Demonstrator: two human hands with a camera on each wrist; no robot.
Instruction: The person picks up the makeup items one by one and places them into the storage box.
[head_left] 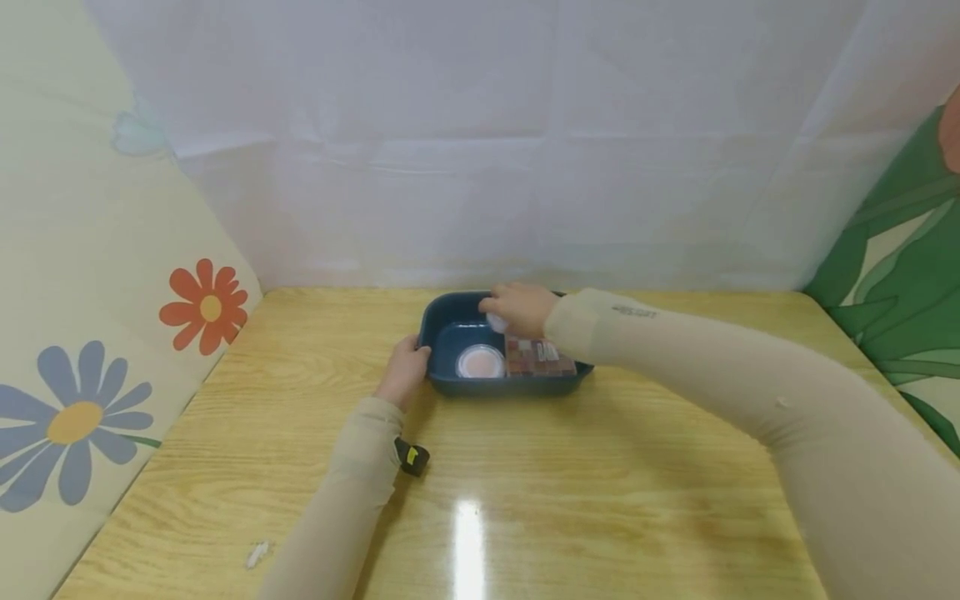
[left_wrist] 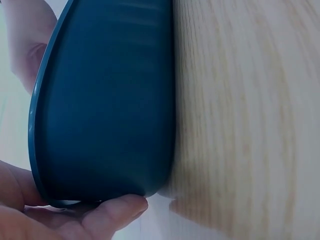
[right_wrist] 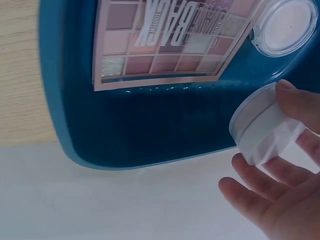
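Note:
A dark blue plastic basin (head_left: 504,385) stands near the table's far edge. My left hand (head_left: 405,367) grips its left end at the rim; in the left wrist view, fingers (left_wrist: 117,212) curl about that end. My right hand (head_left: 525,308) pinches a small round white cosmetic jar (right_wrist: 267,125) over the basin's far side, thumb on one side and fingertips on the other. Inside the basin lie an eyeshadow palette (right_wrist: 170,42) with a clear printed lid, at the right, and a round pink powder compact (head_left: 481,362) beside it.
The wood-grain table (head_left: 510,475) carries the basin. A white cloth (head_left: 480,150) hangs behind it, and flower-printed panels (head_left: 75,421) stand at both sides. A small white scrap (head_left: 257,554) lies at the front left. A black wrist device (head_left: 412,457) sits on the left sleeve.

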